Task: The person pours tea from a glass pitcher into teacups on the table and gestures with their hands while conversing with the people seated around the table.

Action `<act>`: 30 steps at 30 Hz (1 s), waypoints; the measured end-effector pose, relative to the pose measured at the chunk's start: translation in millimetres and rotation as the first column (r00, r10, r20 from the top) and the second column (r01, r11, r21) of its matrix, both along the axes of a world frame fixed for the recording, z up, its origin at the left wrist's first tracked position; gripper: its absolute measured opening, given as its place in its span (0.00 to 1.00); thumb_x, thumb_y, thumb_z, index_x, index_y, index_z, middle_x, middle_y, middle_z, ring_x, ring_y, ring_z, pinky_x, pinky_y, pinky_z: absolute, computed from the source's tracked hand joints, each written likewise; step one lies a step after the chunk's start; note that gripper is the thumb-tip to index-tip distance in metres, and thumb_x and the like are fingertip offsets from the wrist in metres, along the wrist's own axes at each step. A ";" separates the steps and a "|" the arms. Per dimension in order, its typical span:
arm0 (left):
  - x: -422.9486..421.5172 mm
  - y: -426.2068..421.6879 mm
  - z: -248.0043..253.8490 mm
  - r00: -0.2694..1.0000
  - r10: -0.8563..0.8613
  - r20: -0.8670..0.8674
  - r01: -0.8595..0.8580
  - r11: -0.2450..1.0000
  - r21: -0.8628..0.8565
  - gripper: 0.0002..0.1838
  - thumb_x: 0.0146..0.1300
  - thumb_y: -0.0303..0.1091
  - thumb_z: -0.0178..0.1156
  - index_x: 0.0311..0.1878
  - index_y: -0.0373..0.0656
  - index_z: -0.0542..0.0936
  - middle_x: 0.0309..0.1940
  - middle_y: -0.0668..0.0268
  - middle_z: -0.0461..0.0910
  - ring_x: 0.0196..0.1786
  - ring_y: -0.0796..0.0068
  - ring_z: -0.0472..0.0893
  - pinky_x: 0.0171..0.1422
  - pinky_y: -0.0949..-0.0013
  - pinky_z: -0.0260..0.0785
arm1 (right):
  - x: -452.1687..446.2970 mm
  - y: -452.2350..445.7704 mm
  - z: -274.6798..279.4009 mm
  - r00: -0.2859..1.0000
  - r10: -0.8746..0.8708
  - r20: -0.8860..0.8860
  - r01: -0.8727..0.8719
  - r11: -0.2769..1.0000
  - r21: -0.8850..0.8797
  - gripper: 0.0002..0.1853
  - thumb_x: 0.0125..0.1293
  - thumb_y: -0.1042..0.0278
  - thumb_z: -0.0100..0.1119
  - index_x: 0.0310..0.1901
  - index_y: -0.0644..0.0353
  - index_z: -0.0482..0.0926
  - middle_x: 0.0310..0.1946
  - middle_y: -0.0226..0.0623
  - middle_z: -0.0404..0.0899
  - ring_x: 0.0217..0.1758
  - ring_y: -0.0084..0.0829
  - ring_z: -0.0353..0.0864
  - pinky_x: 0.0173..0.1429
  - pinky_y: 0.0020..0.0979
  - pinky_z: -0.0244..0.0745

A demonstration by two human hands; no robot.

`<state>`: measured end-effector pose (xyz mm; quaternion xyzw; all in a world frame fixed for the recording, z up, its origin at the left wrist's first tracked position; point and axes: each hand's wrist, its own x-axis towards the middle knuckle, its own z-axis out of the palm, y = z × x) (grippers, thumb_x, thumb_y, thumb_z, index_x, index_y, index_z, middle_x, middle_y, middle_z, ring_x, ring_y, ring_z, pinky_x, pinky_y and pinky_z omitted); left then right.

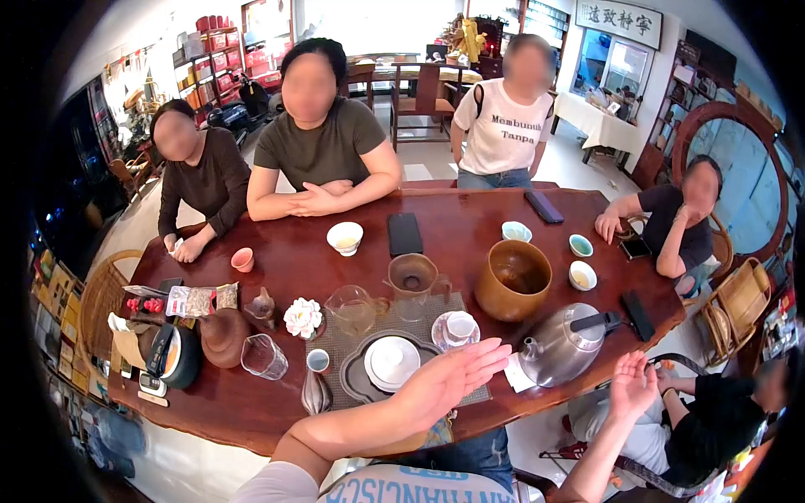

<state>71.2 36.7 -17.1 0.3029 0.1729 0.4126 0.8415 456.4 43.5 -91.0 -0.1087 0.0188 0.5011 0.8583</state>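
My left hand (444,381) is raised over the near part of the table, fingers stretched out and holding nothing. Below and beside it a white lidded bowl (392,360) sits on a dark scalloped tray (355,370). A small white cup (459,328) on a saucer stands just beyond my fingertips. My right hand (633,386) is lifted off the table's near right side, palm up with slightly curled fingers, and nothing shows in it. Between my hands stands a steel kettle (560,348) with a black handle.
On the wooden table (453,218) stand a large brown bowl (513,281), a glass pitcher (352,310), a strainer (412,275), a white flower (303,318), a brown teapot (225,338) and a faceted glass (264,357). Several people sit or stand around it. Phones and small cups lie near them.
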 end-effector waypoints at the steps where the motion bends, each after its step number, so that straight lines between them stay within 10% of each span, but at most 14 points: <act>1: 0.5 -0.5 0.3 1.000 0.000 -0.011 0.000 1.000 -0.002 0.31 0.72 0.44 0.40 0.71 0.34 0.53 0.72 0.56 0.54 0.74 0.64 0.56 0.76 0.65 0.45 | -5.2 -3.6 -5.7 0.999 0.036 -0.007 -0.036 0.999 -0.012 0.14 0.65 0.65 0.49 0.45 0.68 0.74 0.46 0.44 0.77 0.53 0.37 0.75 0.64 0.43 0.66; 30: -8.2 -1.1 -0.9 0.987 0.154 0.038 -0.152 0.988 -0.038 0.29 0.73 0.47 0.41 0.70 0.40 0.57 0.69 0.59 0.60 0.70 0.65 0.63 0.73 0.61 0.53 | -17.0 -1.1 -10.2 0.990 0.137 -0.015 -0.136 0.989 0.066 0.17 0.65 0.67 0.48 0.49 0.71 0.73 0.49 0.47 0.77 0.55 0.39 0.75 0.64 0.42 0.68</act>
